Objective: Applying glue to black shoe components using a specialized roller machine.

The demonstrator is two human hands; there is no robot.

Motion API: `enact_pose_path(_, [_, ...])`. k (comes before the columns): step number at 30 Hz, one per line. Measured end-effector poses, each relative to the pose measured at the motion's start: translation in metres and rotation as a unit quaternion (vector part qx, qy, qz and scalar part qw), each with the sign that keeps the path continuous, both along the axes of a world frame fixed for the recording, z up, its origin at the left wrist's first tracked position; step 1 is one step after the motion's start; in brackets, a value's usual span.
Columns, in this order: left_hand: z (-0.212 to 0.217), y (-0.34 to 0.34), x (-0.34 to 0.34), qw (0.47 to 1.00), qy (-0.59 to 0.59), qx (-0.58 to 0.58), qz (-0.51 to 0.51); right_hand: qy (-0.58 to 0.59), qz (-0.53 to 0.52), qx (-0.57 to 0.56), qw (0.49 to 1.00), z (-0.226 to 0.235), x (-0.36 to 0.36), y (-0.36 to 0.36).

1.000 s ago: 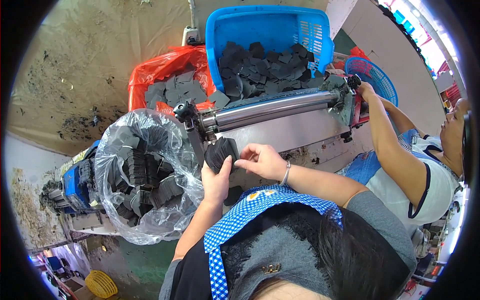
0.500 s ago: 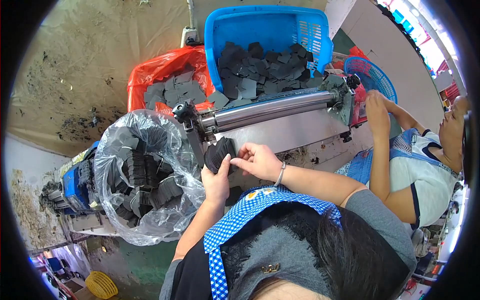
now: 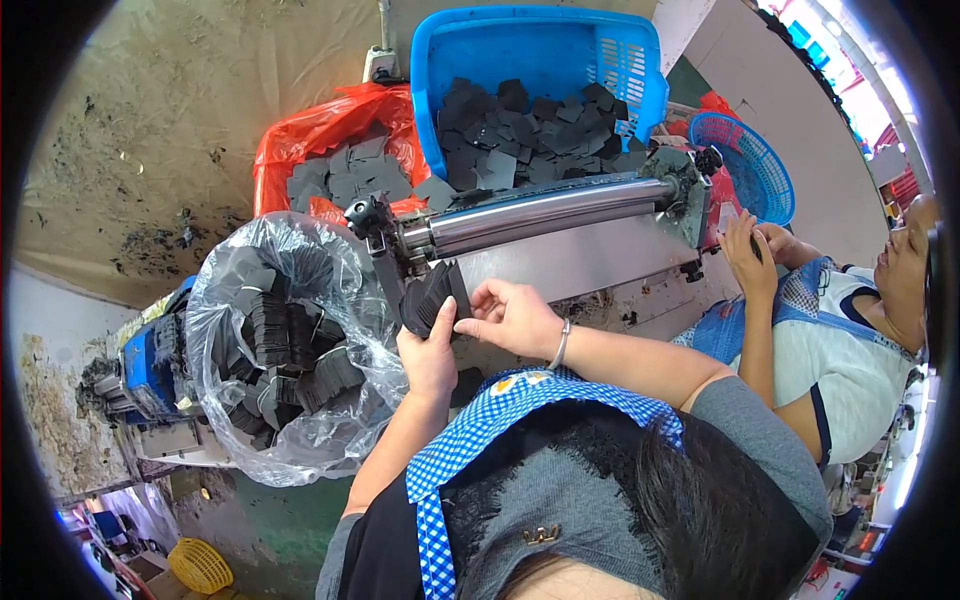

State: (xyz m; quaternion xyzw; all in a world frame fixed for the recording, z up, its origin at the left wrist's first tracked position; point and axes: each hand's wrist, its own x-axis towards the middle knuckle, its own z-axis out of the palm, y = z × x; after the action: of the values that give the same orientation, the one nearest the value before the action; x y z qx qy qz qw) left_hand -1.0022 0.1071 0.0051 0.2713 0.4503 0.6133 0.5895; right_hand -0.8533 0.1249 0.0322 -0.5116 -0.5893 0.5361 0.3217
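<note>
My left hand (image 3: pixel 430 358) is closed around a stack of thin black sheets (image 3: pixel 428 297), its thumb laid along the near side. The sheets fan out slightly at the top. Against the right edge of that stack, my right hand (image 3: pixel 518 322) has its fingers curled and the thumb drawn in toward them. What lies between those fingertips is hidden. Just beyond both hands is a machine with a shiny metal roller (image 3: pixel 550 215) and a flat metal plate (image 3: pixel 590 262) in front of it. The stack is close to the roller's left end.
A clear plastic bag (image 3: pixel 225 330) of stacked black pieces stands at my left. Behind the roller are a red bag (image 3: pixel 285 150) and a blue basket (image 3: pixel 520 45), both with loose dark pieces. At the right, a co-worker (image 3: pixel 770 330) handles a dark piece near another blue basket (image 3: pixel 770 190).
My hands and the stack have shifted slightly left, and the sheets now fan more. The co-worker's hands have come lower, with a dark piece now showing in them.
</note>
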Motion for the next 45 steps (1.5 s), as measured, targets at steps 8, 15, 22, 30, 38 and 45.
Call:
enact_pose_path(8, [0.008, -0.001, -0.002, 1.0, -0.01, 0.006, -0.008, 0.043, 0.012, -0.063, 0.997, -0.001, -0.003, -0.004])
enact_pose_path(15, [0.021, -0.001, -0.007, 0.999, 0.003, 0.039, 0.026, 0.115, -0.096, -0.291, 0.945, -0.027, 0.016, 0.01])
enact_pose_path(22, [0.024, 0.001, -0.012, 0.999, 0.023, -0.035, -0.009, 0.155, -0.279, -0.213, 0.924, 0.003, 0.021, 0.044])
enact_pose_path(30, [0.015, -0.004, 0.0, 1.0, 0.002, -0.005, -0.027, -0.122, 0.001, 0.148, 0.981, -0.004, -0.007, -0.013])
enact_pose_path(38, [0.017, -0.009, -0.011, 1.0, 0.013, 0.012, 0.016, 0.138, -0.118, -0.363, 0.914, -0.012, 0.01, 0.014])
enact_pose_path(45, [0.016, -0.006, -0.014, 0.997, 0.069, 0.014, -0.021, 0.078, -0.131, -0.144, 0.978, 0.001, 0.01, 0.026])
